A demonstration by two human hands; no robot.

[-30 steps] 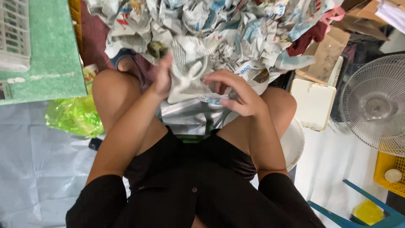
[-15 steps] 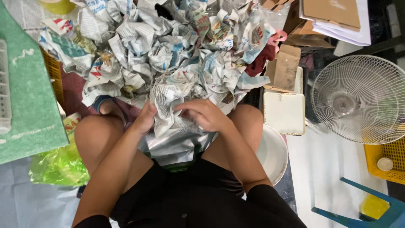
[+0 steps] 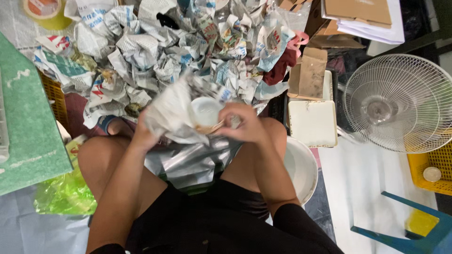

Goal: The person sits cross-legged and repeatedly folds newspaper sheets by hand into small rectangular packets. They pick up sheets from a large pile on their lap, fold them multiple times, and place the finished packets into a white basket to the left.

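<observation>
I sit with bare knees apart, a silver foil bag (image 3: 190,162) spread between my thighs. My left hand (image 3: 143,136) grips a crumpled sheet of newspaper (image 3: 172,115) that half wraps a small white cup (image 3: 205,112). My right hand (image 3: 242,124) holds the cup's right side, fingers curled around its rim and the paper there. Both hands hover just above the foil bag. Beyond them lies a big heap of crumpled newspaper balls (image 3: 179,51).
A white fan (image 3: 398,101) lies at the right, next to a white square lid (image 3: 312,123) and a white bucket (image 3: 301,169). A green board (image 3: 26,122) stands left, with a green plastic bag (image 3: 63,195) below it. Cardboard pieces (image 3: 358,11), a tape roll (image 3: 44,11), a blue stool (image 3: 409,230).
My hands lifted a paper bundle off the foil bag and pulled the sheet open, so the white cup now shows. The view tilted up toward the heap.
</observation>
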